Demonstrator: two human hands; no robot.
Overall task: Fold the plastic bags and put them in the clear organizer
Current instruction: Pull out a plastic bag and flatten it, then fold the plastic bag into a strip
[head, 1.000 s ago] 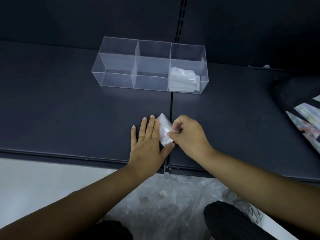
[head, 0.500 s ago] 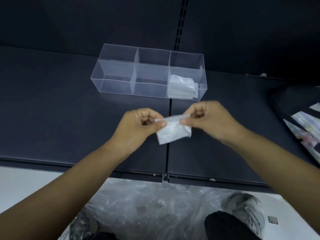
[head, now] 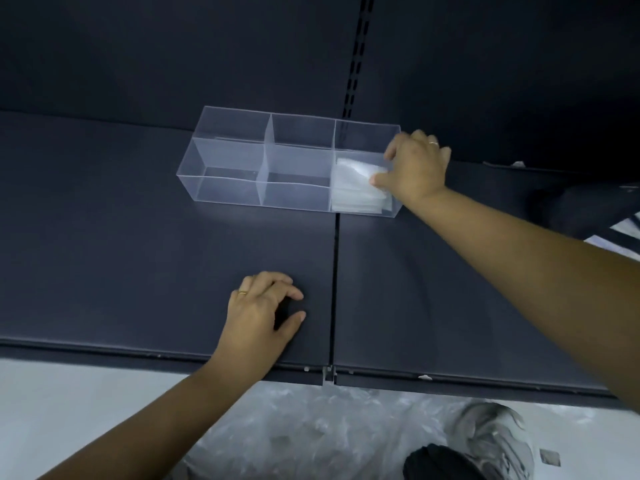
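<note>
- The person's right hand (head: pixel 414 168) reaches into the clear plastic organizer box (head: pixel 242 140), at the box's right end.
- The thumb and fingers of that hand pinch a small folded white plastic bag (head: pixel 375 175) and set it on top of the stack of folded white plastic bags (head: pixel 356 197) in the right end compartment. It likely goes there so all the bags sit in one neat pile.
- The hand hides part of the stack, so the bags in it cannot be counted. It looks like a few.
- The left hand (head: pixel 263 313) is near the front edge of the dark flat shelf (head: pixel 104 254), just left of the seam down the middle. Its fingers are bent and spread a little, and it holds nothing. It probably rests there to keep the person steady while the other arm stretches far.
- The box sits near the back edge of the shelf, across the seam. That leaves the front of the shelf free, likely as a spot for folding.
- The box has dividers. Three sections show side by side, and a long divider seems to split them front and back. Only the right end holds bags.
- Below the front edge lies a crinkly heap of clear plastic bags (head: pixel 311 438). These are probably the ones still to fold.
- Counted: one box, two hands, one ring on each hand.
</note>
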